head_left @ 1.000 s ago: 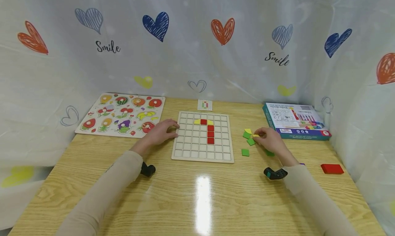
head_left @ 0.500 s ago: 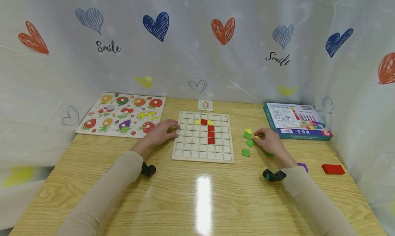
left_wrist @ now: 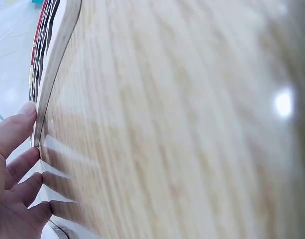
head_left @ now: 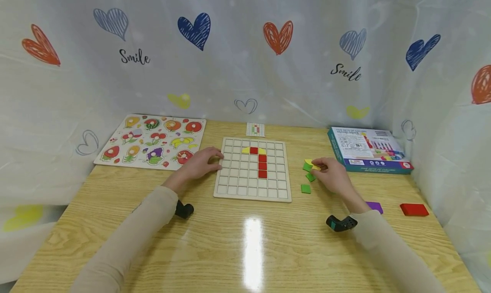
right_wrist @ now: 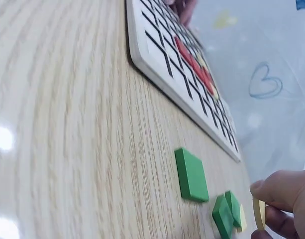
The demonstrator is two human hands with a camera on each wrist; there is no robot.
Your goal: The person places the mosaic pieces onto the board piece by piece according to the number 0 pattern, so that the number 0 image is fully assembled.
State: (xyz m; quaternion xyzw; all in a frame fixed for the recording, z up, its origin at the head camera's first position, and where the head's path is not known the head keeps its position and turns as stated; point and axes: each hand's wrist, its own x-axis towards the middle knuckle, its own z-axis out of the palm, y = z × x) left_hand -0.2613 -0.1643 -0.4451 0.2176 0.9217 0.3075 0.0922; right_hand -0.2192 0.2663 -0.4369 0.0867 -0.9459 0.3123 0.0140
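Note:
My left hand (head_left: 201,162) rests at the left edge of the wooden grid board (head_left: 235,186). In the left wrist view its thumb and relaxed fingers meet the board's rim. On the board sit several red square tiles (head_left: 262,166), with curved yellow tiles (head_left: 262,151) at either side of the top one. My right hand (head_left: 333,174) pinches a thin yellow tile (right_wrist: 259,213) between thumb and fingers, right of the board. Close by its fingertips lie green square tiles (head_left: 305,188) and another yellow tile (head_left: 308,161) overlapping a green one.
Behind the board is a small pattern card (head_left: 255,130). A fruit puzzle board (head_left: 168,133) lies back left, and a toy box (head_left: 370,150) back right. A purple block (head_left: 374,207) and a red block (head_left: 414,210) are at the right.
My right hand has lifted slightly and shifted forward with the yellow tile, closer to the yellow and green pair. The purple block shows more. My left hand stays put.

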